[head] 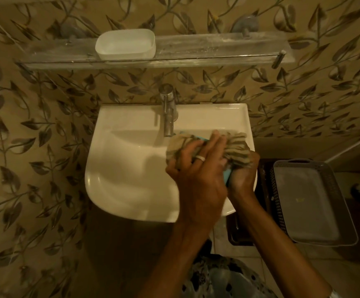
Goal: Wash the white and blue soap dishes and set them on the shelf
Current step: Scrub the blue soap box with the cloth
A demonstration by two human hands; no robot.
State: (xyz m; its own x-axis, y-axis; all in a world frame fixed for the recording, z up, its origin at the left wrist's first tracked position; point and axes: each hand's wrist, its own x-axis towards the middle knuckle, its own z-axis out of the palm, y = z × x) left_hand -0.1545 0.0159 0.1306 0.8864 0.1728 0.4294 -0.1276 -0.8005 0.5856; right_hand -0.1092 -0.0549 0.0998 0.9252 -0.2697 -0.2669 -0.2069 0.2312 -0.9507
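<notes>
The left hand [198, 168] is pressed over a striped cloth [235, 147] wrapped round the blue soap dish [227, 176], cupped from beneath by the right hand [242, 177] at the sink's [119, 164] right edge. A wet slip could drop it floorward. The white soap dish [125, 45] is already set on the shelf [217, 50].

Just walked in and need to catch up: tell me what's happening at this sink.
A person is standing at the white sink, working on the blue soap dish with a striped cloth. The right hand holds the dish from below, while the left hand presses the cloth over it, so only slivers of blue show. The white soap dish already sits on the glass shelf above the tap. No running water is visible.
</notes>
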